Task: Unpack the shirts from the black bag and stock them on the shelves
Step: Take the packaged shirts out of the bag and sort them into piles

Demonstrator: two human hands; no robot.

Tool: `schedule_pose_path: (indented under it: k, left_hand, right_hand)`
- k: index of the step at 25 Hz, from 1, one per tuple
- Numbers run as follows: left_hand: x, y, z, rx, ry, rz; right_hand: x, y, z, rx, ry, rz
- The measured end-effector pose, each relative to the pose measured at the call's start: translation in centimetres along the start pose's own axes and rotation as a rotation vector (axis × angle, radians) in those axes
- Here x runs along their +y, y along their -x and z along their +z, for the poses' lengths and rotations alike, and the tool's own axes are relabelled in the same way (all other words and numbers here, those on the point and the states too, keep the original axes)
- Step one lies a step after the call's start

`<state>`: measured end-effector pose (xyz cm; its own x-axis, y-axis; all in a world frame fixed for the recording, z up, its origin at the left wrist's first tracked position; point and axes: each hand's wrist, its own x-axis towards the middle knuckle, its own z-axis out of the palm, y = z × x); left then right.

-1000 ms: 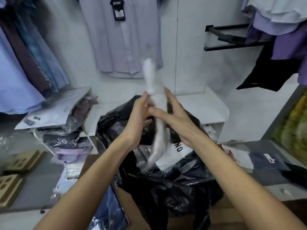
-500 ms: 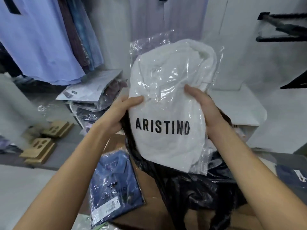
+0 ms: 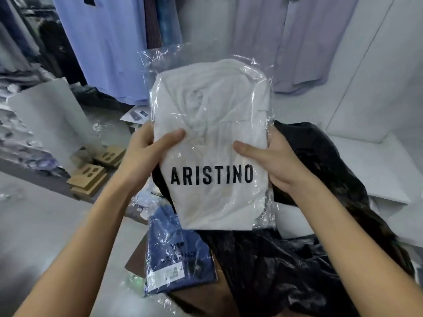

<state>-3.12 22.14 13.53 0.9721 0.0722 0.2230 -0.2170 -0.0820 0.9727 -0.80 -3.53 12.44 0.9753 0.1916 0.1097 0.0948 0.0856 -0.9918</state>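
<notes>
White shirt (image 3: 212, 143) folded in a clear plastic sleeve, "ARISTINO" printed in black across the front, held up facing the camera, above the black bag (image 3: 320, 236). Sleeve's top flap is crinkled and see-through, its edge hard to trace against the hanging clothes. Shirt collar detail washed out under glare.

Left hand (image 3: 146, 152) grips the packet's left edge: thumb on the front, other fingers hidden behind. Right hand (image 3: 272, 161) grips the right edge the same way, thumb on front, fingers out of sight behind the plastic. Both grips clamped on the packet.

Black bag sits below and right, crumpled; its opening and contents are blocked by the packet and the forearms. Blue packaged shirt (image 3: 176, 252) lies flat just left of the bag, label too small to read, partly under the white packet's lower edge in view. Cardboard pieces (image 3: 91, 177) on the floor to the left. Hanging shirts (image 3: 98, 42) behind, cut off at top. White shelf (image 3: 375, 161) at right, partly hidden by the bag.
</notes>
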Motion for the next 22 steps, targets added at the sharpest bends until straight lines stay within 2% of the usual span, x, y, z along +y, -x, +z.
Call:
schedule_pose_path:
  k: [2, 4, 6, 10, 14, 17, 19, 21, 22]
  left_hand:
    - [0.6, 0.5, -3.3, 0.092, -0.001, 0.035]
    - [-1.0, 1.3, -6.4, 0.159, 0.007, -0.033]
    - [-5.4, 2.7, -8.1, 0.210, -0.062, -0.185]
    - [-16.7, 7.6, -9.2, 0.271, -0.098, -0.479]
    - [-26.0, 9.9, -9.6, 0.232, -0.138, -0.620]
    - [-28.2, 9.7, -8.4, 0.168, -0.250, -0.719]
    - [-29.5, 9.1, -8.0, 0.117, -0.391, -0.782]
    - [-29.8, 8.0, -8.0, 0.091, -0.616, -0.854]
    - [-29.3, 7.3, -8.3, 0.109, -0.760, -0.896]
  right_hand:
    - [0.2, -1.0, 3.3, -0.059, -0.017, 0.003]
    - [2.0, -1.7, 7.2, -0.057, 0.166, -0.012]
    - [5.9, -1.6, 10.0, -0.036, 0.446, -0.050]
    - [16.9, -0.1, 13.1, -0.288, 0.868, 0.127]
    - [25.4, 0.8, 15.0, -0.435, 1.242, 0.243]
    - [28.1, 1.3, 15.4, -0.419, 1.288, 0.310]
    - [28.0, 1.2, 16.1, -0.344, 1.347, 0.298]
    - [25.2, 1.1, 16.9, -0.379, 1.257, 0.292]
    - [23.4, 0.9, 17.1, -0.394, 1.159, 0.227]
